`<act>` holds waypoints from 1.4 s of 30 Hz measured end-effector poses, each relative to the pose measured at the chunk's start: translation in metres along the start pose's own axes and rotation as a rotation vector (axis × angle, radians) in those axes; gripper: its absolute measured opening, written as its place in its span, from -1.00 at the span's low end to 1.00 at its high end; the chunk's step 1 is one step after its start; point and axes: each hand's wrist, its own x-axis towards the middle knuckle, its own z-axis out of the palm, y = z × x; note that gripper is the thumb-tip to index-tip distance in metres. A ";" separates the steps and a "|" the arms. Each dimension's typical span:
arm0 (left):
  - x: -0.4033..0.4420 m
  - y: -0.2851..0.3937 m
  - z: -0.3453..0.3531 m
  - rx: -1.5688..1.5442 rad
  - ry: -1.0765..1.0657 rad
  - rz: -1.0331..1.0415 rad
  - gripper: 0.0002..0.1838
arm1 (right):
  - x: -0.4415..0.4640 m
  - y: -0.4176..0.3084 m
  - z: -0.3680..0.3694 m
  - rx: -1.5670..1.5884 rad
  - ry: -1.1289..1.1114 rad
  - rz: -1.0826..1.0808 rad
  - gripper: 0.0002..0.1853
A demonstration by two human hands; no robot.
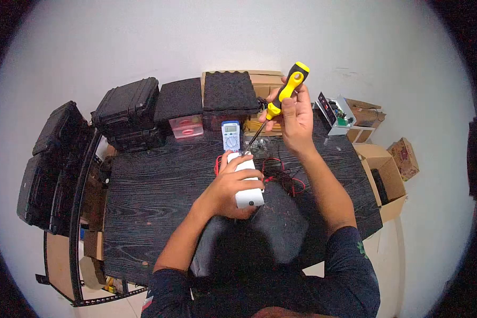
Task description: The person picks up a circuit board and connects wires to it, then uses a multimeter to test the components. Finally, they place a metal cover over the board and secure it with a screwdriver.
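Note:
My left hand (pixel 230 185) wraps round a white box-shaped device (pixel 248 195), tilted above the table, with a small dark round spot near its lower end. Raised to the right, my right hand (pixel 297 116) grips a yellow and black screwdriver (pixel 287 91) by its handle. The shaft slants down to the left, and its tip is at the top end of the white device; whether it sits in a screw is too small to tell. Just behind the device stands a blue and white multimeter (pixel 231 135). Red and black test leads (pixel 287 179) lie tangled to its right.
Black hard cases (pixel 127 106) stand at the back left, beside dark foam sheets (pixel 230 91) and a clear pinkish box (pixel 186 127). More cases (pixel 53 169) rest on a rack at the left. Cardboard boxes (pixel 387 183) and a white tray with electronics (pixel 336 114) are on the right.

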 end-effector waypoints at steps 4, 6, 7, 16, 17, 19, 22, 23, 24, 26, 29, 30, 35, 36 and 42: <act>0.001 0.001 0.000 -0.008 -0.005 -0.007 -0.41 | -0.006 -0.002 0.001 -0.001 -0.026 0.039 -0.48; 0.001 0.000 0.000 0.000 -0.012 -0.011 -0.41 | -0.008 0.000 0.000 -0.003 -0.046 0.048 -0.49; 0.000 0.000 0.000 0.007 -0.016 -0.013 -0.41 | -0.009 0.002 -0.001 -0.009 -0.057 0.049 -0.47; -0.001 0.001 0.000 0.020 -0.057 -0.035 -0.39 | -0.011 0.004 0.002 0.005 -0.083 0.110 -0.46; -0.001 0.001 0.000 0.026 -0.054 -0.035 -0.39 | -0.011 0.003 0.002 0.004 -0.089 0.109 -0.47; 0.000 0.003 -0.002 0.032 -0.060 -0.037 -0.39 | -0.011 -0.001 0.004 -0.025 -0.110 0.102 -0.47; -0.001 0.001 0.000 0.045 -0.073 -0.047 -0.38 | -0.011 -0.004 0.005 -0.042 -0.142 0.090 -0.47; -0.002 0.000 0.001 0.051 -0.078 -0.052 -0.38 | -0.011 -0.005 0.005 -0.042 -0.153 0.085 -0.47; -0.003 -0.001 0.001 0.048 -0.078 -0.052 -0.37 | -0.011 -0.006 0.006 -0.025 -0.155 0.087 -0.48; -0.003 -0.002 0.002 0.042 -0.077 -0.053 -0.37 | -0.013 -0.008 0.008 0.009 -0.159 0.092 -0.48; -0.003 -0.001 0.002 0.024 -0.051 -0.041 -0.36 | -0.015 -0.011 0.009 -0.029 -0.207 0.062 -0.49; -0.002 0.000 0.001 0.024 -0.048 -0.036 -0.39 | -0.017 -0.012 0.009 -0.029 -0.210 0.063 -0.48; 0.000 0.003 -0.002 0.013 -0.035 -0.029 -0.43 | -0.024 -0.014 0.014 -0.017 -0.239 0.039 -0.46; 0.000 0.002 -0.001 0.018 -0.038 -0.030 -0.43 | -0.025 -0.013 0.013 -0.014 -0.251 0.018 -0.44; -0.002 0.000 0.001 0.031 -0.054 -0.044 -0.39 | -0.029 -0.016 0.018 0.004 -0.267 0.019 -0.47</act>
